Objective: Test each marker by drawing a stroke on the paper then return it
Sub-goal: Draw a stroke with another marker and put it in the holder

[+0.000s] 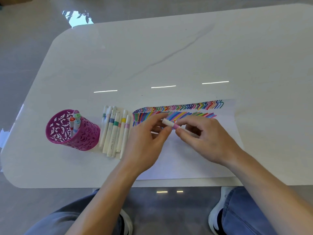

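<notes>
Both hands hold one white marker (pixel 169 123) with a pink band, a little above the paper (pixel 186 160). My left hand (pixel 147 138) pinches its white cap end between thumb and fingers. My right hand (pixel 205 138) pinches the body by the pink band; the rest of the marker is hidden under that hand. The paper carries two rows of many coloured strokes (pixel 179 109) along its far edge. A pile of several white markers (pixel 116 131) lies left of the paper. Further left, a magenta perforated cup (pixel 72 131) holds several markers upright.
Everything sits near the front edge of a white glossy table (pixel 169 56). The table's rounded front edge (pixel 101 185) runs just above my knees and shoes. The far half of the tabletop shows only light reflections.
</notes>
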